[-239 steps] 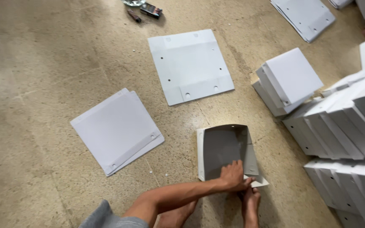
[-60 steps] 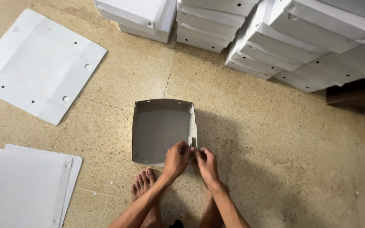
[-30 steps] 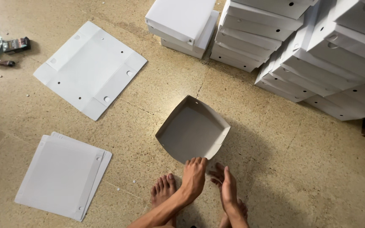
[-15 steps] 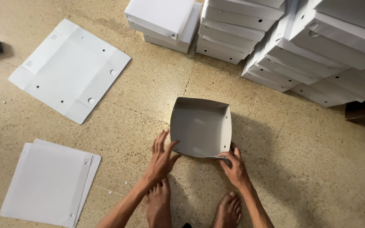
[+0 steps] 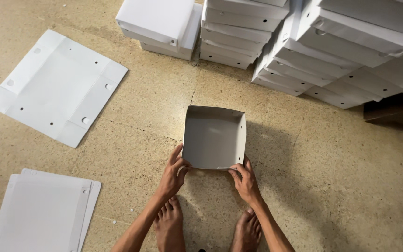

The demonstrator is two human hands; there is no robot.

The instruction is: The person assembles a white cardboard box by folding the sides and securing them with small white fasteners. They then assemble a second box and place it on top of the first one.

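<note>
A half-folded grey cardboard box (image 5: 213,135) sits on the floor in front of me, its far and side walls standing up. My left hand (image 5: 176,171) grips its near-left corner. My right hand (image 5: 244,179) pinches the near-right corner where a flap edge shows. Both my bare feet (image 5: 169,226) are planted just below the box.
A flat unfolded white blank (image 5: 54,86) lies to the upper left. A stack of flat blanks (image 5: 43,212) is at the lower left. Stacks of finished white boxes (image 5: 313,42) fill the top and right. A dark brown object (image 5: 397,112) sits at the right edge.
The box was turned about on the floor and now sits square to me. My hands moved from beside it to gripping its two near corners.
</note>
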